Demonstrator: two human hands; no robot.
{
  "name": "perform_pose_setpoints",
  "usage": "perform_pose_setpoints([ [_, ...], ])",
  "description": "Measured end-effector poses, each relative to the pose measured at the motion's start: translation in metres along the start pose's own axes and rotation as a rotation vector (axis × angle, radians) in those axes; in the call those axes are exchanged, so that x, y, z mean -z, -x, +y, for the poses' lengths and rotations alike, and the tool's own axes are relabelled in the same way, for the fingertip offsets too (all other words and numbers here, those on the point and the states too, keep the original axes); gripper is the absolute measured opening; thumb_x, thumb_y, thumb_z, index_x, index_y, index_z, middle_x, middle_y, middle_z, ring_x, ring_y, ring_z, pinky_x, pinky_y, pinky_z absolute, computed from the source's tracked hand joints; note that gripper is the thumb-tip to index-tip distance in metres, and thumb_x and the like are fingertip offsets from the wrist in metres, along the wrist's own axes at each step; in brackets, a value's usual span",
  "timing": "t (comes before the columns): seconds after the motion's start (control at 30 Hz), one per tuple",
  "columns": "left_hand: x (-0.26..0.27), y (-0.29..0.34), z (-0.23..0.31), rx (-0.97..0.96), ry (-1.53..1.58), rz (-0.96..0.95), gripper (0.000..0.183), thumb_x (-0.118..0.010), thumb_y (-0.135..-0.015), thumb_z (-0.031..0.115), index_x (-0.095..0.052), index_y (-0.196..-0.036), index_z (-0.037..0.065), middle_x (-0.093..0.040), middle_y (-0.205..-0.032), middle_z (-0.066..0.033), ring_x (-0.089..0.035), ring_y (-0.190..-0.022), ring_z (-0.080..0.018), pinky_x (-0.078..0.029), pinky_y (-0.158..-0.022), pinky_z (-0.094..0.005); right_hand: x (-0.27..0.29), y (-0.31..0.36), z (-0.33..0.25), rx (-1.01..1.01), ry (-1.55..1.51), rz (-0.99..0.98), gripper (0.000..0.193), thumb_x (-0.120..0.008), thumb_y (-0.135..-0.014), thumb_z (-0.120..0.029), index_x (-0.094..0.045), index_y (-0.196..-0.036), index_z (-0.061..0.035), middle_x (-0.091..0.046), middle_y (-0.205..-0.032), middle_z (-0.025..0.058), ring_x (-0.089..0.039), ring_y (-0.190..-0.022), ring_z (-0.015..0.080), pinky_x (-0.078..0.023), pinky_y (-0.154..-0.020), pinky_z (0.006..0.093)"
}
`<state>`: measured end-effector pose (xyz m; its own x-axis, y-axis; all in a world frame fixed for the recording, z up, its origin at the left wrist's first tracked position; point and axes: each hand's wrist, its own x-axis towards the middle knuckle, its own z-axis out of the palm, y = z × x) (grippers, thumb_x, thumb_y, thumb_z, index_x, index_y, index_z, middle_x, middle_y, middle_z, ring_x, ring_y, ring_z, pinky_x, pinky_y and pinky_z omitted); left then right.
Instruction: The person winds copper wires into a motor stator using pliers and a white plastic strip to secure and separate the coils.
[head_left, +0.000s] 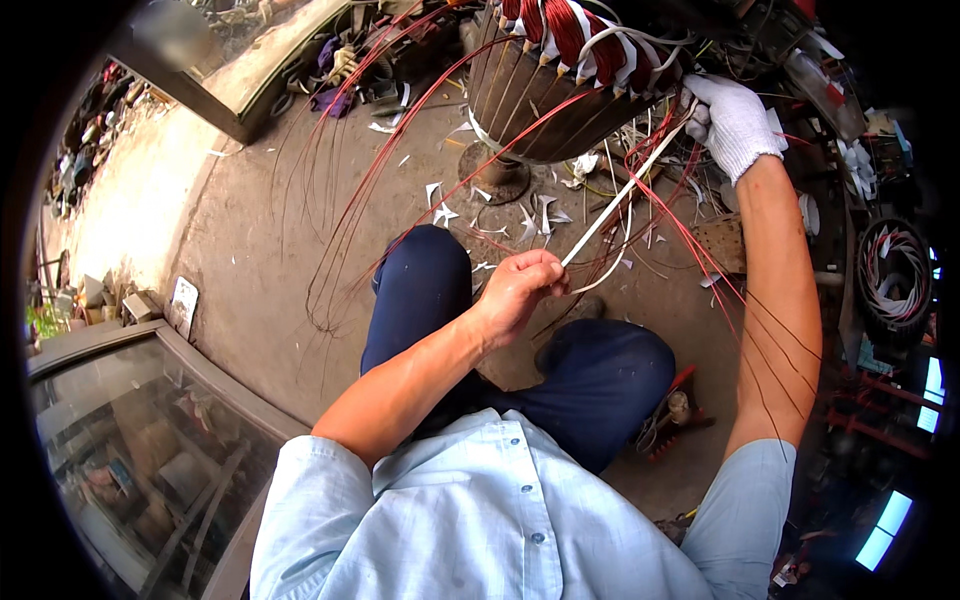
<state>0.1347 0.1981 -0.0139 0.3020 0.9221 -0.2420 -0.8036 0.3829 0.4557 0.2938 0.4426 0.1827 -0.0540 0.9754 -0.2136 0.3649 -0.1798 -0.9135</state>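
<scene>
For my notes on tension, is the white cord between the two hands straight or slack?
Straight: the white cord runs in one line from the bare left hand to the gloved right hand.

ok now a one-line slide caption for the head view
A white cord stretched straight between a bare left hand and a gloved right hand, beside a cylindrical core with red windings.

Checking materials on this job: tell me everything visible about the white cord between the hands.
The white cord is slim and off-white, possibly textile or sleeving; its cross-section is unclear. It runs straight, apparently taut, slanting up from the bare left grip, which pinches it, to the gloved right grip beside the drum-shaped core. A similar pale length bows loosely near the left grip. Red wires pass close; contact is unclear.
</scene>
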Motion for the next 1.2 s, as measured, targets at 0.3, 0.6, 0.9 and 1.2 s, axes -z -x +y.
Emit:
perform_pose_setpoints([
  [0.3, 0.018, 0.029, -0.009, -0.012, -0.019, 0.090, 0.011, -0.062, -0.090, 0.012, -0.064, -0.094, 0.002, -0.065, -0.087, -0.0060, -0.060, -0.086, -0.0169, -0.046, -0.089, -0.0338, 0.000, -0.004, 0.004, 0.024, -0.005, -0.020, 0.019, -0.063, -0.093, -0.020, -0.060, -0.079, -0.0071, -0.055, -0.062, 0.0001, -0.049, -0.050, 0.0095, -0.045, -0.047, 0.0227],
  [0.6, 0.013, 0.042, -0.023, 0.010, -0.173, 0.136, 0.011, -0.062, -0.090, 0.010, -0.065, -0.097, 0.002, -0.067, -0.092, -0.0057, -0.061, -0.087, -0.0144, -0.047, -0.083, -0.0282, 0.022, -0.032, 0.023, 0.017, 0.020, -0.058, 0.015, -0.064, -0.092, -0.017, -0.063, -0.091, -0.0017, -0.062, -0.072, 0.0031, -0.055, -0.057, 0.0116, -0.047, -0.052, 0.0272],
  [0.9, 0.006, 0.044, -0.024, -0.037, -0.203, 0.217, 0.007, -0.062, -0.090, 0.011, -0.063, -0.096, 0.007, -0.066, -0.094, -0.0044, -0.061, -0.091, -0.0162, -0.047, -0.081, -0.0306, -0.006, 0.048, 0.020, 0.576, 0.403, 0.357, 0.055, -0.058, -0.089, -0.044, -0.061, -0.115, 0.0044, -0.066, -0.107, 0.0296, -0.065, -0.102, 0.0389, -0.047, -0.094, 0.0477],
  [1.2, -0.064, 0.028, -0.054, -0.202, -1.119, 0.048, 0.014, -0.062, -0.091, 0.010, -0.068, -0.099, 0.000, -0.066, -0.084, -0.0039, -0.055, -0.076, -0.0100, -0.043, -0.073, -0.0243, 0.107, 0.285, 0.350, -0.266, 0.322, 0.892, 0.034, -0.064, -0.090, -0.025, -0.065, -0.119, -0.0080, -0.070, -0.114, 0.0115, -0.066, -0.106, 0.0306, -0.051, -0.094, 0.0380],
])
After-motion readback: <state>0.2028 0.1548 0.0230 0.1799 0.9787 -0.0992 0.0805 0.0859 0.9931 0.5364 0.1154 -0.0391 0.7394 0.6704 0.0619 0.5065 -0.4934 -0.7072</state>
